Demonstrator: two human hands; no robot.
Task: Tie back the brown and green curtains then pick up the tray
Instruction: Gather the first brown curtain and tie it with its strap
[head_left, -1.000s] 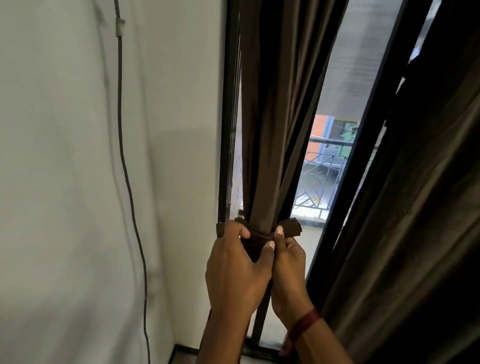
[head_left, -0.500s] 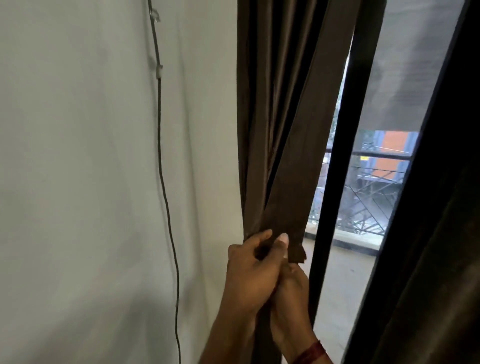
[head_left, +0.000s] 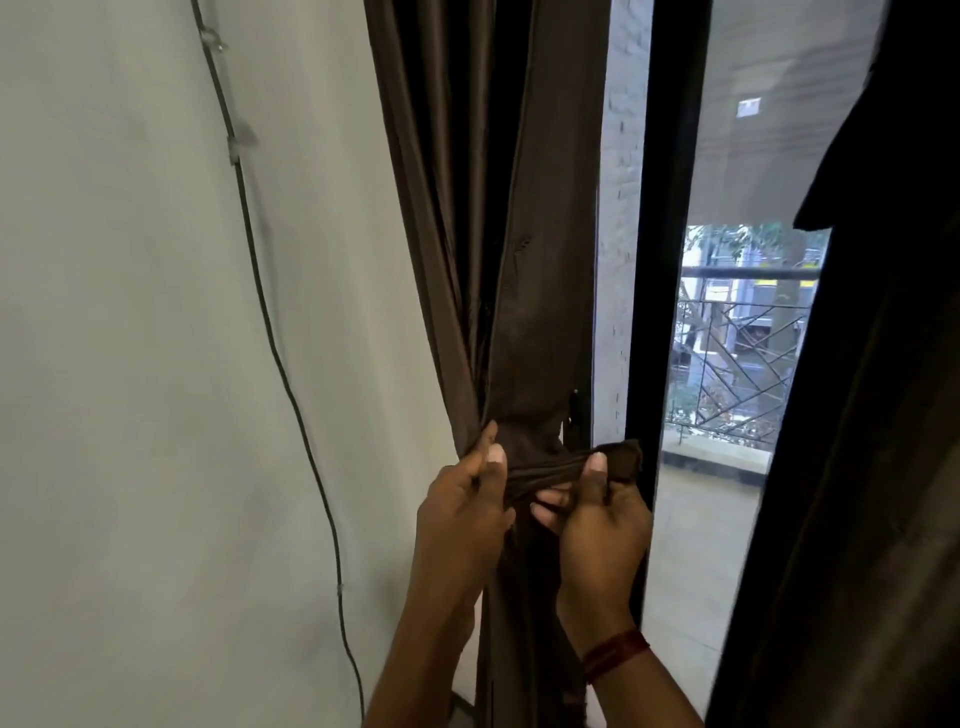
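The brown curtain (head_left: 483, 208) hangs gathered beside the white wall. A brown fabric tie-back band (head_left: 561, 465) wraps across it at waist height. My left hand (head_left: 462, 514) pinches the band's left end against the curtain's edge. My right hand (head_left: 597, 519) pinches the band's right end, whose loose tip (head_left: 623, 460) sticks out to the right. A second dark curtain (head_left: 857, 467) hangs at the far right. No tray is in view.
A white wall (head_left: 156, 364) fills the left, with a thin black cable (head_left: 270, 322) clipped down it. A black window frame post (head_left: 660, 260) stands right of the curtain. Glass beyond shows a balcony railing (head_left: 737, 364) and buildings.
The view has shifted left and closer. My hands have moved apart, stretching the band across the gathered curtain, with its right end now pulled out to the right.
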